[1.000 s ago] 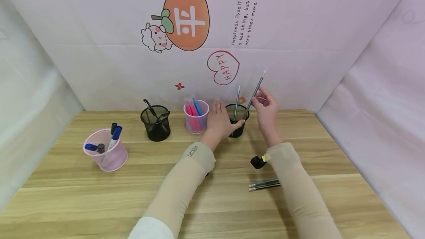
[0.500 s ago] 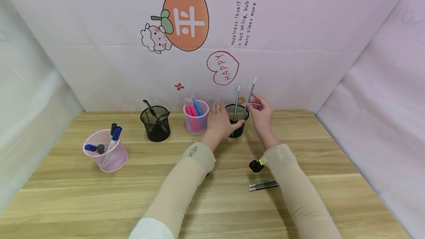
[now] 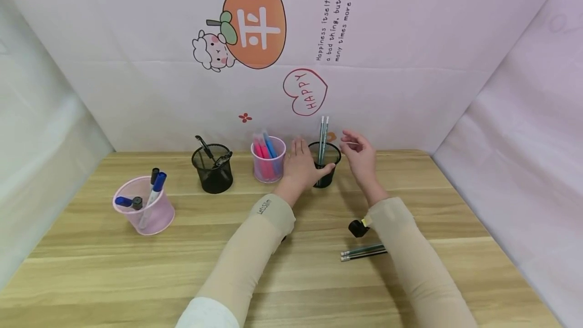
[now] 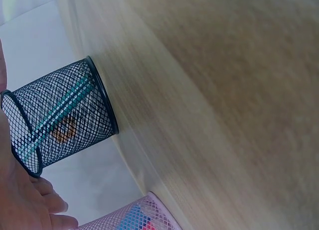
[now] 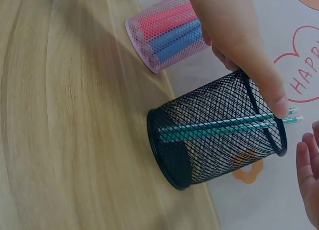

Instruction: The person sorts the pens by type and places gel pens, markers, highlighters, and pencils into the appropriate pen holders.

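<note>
Two green pencils with white ends (image 3: pixel 321 140) stand together in the black mesh cup (image 3: pixel 324 178), leaning on its left side. My left hand (image 3: pixel 298 168) rests at the left of this cup, fingers straight, with the thumb along its near rim. In the right wrist view that thumb (image 5: pixel 274 93) lies over the rim beside the pencils. To the right of the cup is my right hand (image 3: pixel 361 158), holding nothing, its fingers loosely bent and apart from the pencils. Two more pencils (image 3: pixel 362 252) lie on the table, partly hidden under the right sleeve.
Close left of my left hand stands a pink mesh cup (image 3: pixel 268 176) of pink and blue markers. Farther left are a black cup (image 3: pixel 216 183) with black pens and a larger pink cup (image 3: pixel 157 219) with markers. A black object (image 3: pixel 357 228) sits by the right wrist.
The second pencil has gone down into the black cup and now leans beside the first. My right hand has let go of it and moved slightly away. The left hand has stayed still.
</note>
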Demonstrator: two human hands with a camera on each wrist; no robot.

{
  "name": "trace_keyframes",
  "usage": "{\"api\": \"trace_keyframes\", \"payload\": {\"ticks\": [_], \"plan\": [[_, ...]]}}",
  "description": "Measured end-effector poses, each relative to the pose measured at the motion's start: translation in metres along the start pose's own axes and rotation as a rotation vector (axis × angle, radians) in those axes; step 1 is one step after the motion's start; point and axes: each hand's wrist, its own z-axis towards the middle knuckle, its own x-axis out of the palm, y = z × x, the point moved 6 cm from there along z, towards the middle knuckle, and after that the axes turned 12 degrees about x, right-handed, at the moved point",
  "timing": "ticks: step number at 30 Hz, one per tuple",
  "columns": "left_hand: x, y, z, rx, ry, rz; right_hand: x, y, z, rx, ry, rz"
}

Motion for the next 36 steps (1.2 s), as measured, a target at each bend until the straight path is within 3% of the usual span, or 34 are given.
{"api": "trace_keyframes", "payload": {"ticks": [10,19,36], "plan": [[-0.001,-0.001,0.000,0.005,0.001,-0.019,0.000,0.019,-0.005,-0.041,0.174,-0.080],[-0.003,-0.002,-0.001,0.000,0.006,-0.018,-0.010,0.033,-0.018,-0.093,0.227,-0.164],[-0.003,-0.002,-0.002,-0.004,0.022,-0.021,-0.026,0.054,-0.048,-0.202,0.367,-0.190]]}}
